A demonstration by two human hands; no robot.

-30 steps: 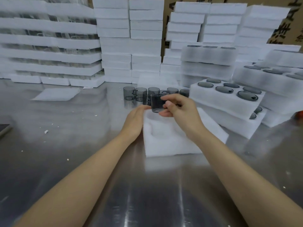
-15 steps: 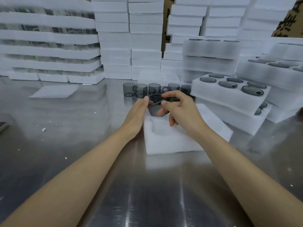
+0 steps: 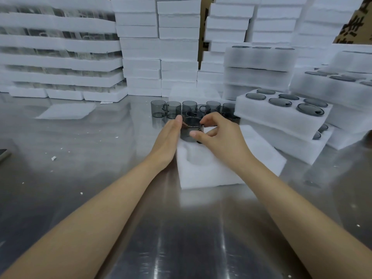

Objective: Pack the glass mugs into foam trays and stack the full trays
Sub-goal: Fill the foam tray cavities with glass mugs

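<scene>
A white foam tray lying on the shiny steel table is being touched along its left edge by the left hand — fingers straight and flat. At its far-left pocket, a smoky grey glass mug is being pinched by the curled right hand. Beyond, a row of grey glass mugs is being left standing — filled foam trays to its right.

A foam tray lies on the table right in front of me. One mug is at its far left corner. A row of mugs stands behind the tray. To the right, full trays are stacked, with foam stacks behind everything.
</scene>
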